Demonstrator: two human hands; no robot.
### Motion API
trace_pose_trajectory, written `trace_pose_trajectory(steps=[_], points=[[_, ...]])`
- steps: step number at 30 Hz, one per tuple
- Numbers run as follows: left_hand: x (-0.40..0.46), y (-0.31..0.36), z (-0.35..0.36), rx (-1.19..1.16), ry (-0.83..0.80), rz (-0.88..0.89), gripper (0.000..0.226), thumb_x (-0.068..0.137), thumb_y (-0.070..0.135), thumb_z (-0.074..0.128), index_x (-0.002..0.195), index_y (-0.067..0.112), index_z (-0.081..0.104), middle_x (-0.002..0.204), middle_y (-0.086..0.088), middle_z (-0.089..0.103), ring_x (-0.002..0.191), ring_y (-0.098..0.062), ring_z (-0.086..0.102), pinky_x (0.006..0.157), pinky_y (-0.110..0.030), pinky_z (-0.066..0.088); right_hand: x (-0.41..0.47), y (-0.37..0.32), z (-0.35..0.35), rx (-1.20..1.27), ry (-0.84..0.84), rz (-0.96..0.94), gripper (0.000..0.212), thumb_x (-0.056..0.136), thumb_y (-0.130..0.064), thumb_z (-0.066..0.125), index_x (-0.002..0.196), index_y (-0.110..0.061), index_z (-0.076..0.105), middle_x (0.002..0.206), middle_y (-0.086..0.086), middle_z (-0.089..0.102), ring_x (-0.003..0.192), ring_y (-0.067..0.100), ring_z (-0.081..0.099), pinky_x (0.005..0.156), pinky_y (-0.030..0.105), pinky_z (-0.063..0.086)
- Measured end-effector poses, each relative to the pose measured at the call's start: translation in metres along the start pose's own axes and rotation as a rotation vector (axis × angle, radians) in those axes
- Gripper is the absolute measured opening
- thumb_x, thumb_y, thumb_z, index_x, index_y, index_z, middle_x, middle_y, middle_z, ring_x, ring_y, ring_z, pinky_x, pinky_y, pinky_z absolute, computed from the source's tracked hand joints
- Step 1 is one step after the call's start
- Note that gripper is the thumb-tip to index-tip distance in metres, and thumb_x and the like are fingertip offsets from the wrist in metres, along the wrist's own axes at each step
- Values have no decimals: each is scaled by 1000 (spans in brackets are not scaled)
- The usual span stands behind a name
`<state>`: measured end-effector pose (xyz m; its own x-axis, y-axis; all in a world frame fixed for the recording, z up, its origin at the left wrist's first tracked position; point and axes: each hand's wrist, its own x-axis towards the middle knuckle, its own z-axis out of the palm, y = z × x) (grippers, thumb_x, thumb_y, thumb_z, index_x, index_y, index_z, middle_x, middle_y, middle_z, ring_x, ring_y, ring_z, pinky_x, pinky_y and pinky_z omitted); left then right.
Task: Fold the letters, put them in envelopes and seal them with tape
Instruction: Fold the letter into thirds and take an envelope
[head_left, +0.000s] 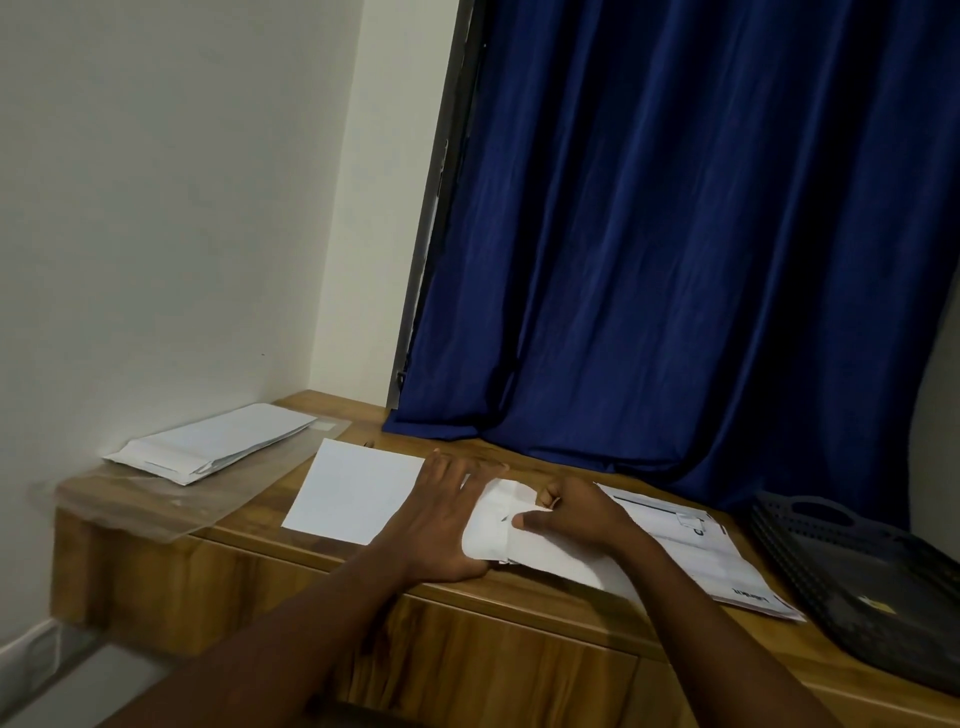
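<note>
On the wooden desk (249, 561), near its front edge, a white envelope (493, 525) lies between both hands; the left hand (441, 519) presses flat on its left end, fingers straight, partly over a blank white sheet (353, 491); the right hand (569, 512) pinches the envelope's folded paper between thumb and curled fingers; a stack of envelopes (213, 441) rests far left on clear plastic (156, 499); printed letters (691, 551) lie right, beside a dark tray (857, 571).
</note>
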<state>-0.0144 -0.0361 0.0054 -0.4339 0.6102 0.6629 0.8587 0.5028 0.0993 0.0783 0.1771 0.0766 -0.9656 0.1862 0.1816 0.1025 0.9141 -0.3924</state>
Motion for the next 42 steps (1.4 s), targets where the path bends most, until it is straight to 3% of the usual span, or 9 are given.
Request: trace_pose_trajectory(steps=[5, 8, 10, 13, 16, 20, 23, 32, 42], points=[[-2, -1, 0, 19, 4, -9, 110, 63, 78, 70, 153, 38, 22, 149, 5, 31, 137, -20, 30, 120, -45, 27, 1, -18, 18, -112, 181, 41, 49, 69, -70, 75, 77, -26, 56, 75, -12, 58, 69, 7, 51, 54, 27, 31], [-2, -1, 1, 16, 23, -19, 110, 62, 77, 70, 152, 38, 21, 147, 4, 33, 135, -21, 32, 119, -45, 28, -2, -23, 24, -103, 254, 50, 49, 70, -73, 73, 94, -32, 62, 84, -16, 58, 78, 8, 53, 54, 22, 30], [-3, -1, 0, 15, 13, -55, 113, 61, 77, 71, 153, 40, 17, 149, 3, 32, 137, -22, 31, 120, -46, 27, -6, -20, 20, -35, 284, 55, 57, 66, -80, 71, 104, -39, 59, 89, -20, 58, 90, 9, 59, 63, 22, 39], [-4, 0, -2, 15, 30, -109, 114, 61, 75, 73, 154, 40, 17, 149, 2, 33, 136, -22, 29, 121, -49, 26, -18, -1, 8, 33, 324, 113, 76, 67, -84, 66, 128, -40, 55, 118, -15, 61, 115, 14, 59, 94, 38, 49], [-4, 2, -4, 29, 49, -144, 114, 62, 75, 73, 154, 39, 16, 151, 1, 32, 135, -21, 27, 120, -49, 27, -34, 24, -1, 229, 311, 220, 82, 77, -71, 73, 142, -26, 52, 136, -1, 58, 122, 21, 57, 94, 37, 49], [-4, 3, -6, 56, 64, -162, 115, 62, 73, 73, 157, 35, 19, 153, -3, 33, 138, -24, 26, 123, -51, 23, -54, 45, -3, 778, 127, 361, 43, 83, -44, 80, 105, -9, 66, 85, 5, 68, 78, 26, 71, 55, 29, 49], [-4, 3, -7, 52, 46, -164, 116, 62, 73, 73, 157, 36, 17, 155, -1, 30, 140, -24, 24, 124, -52, 21, -60, 50, 4, 881, 113, 352, 23, 91, -22, 76, 88, -4, 63, 63, 12, 63, 61, 29, 69, 51, 31, 43], [-5, 2, -5, 32, 26, -122, 116, 61, 76, 73, 153, 41, 11, 154, 2, 29, 139, -20, 22, 124, -49, 17, -36, 5, 42, 752, 97, 224, 23, 91, -31, 75, 89, -8, 77, 70, 4, 74, 65, 15, 64, 60, 28, 50], [-5, 5, -7, -4, -10, -97, 113, 63, 75, 73, 156, 37, 20, 151, 2, 33, 137, -20, 30, 120, -48, 27, -19, -27, 70, 807, 144, 142, 15, 89, 6, 63, 86, 10, 76, 73, 13, 74, 55, 5, 67, 50, 18, 50]])
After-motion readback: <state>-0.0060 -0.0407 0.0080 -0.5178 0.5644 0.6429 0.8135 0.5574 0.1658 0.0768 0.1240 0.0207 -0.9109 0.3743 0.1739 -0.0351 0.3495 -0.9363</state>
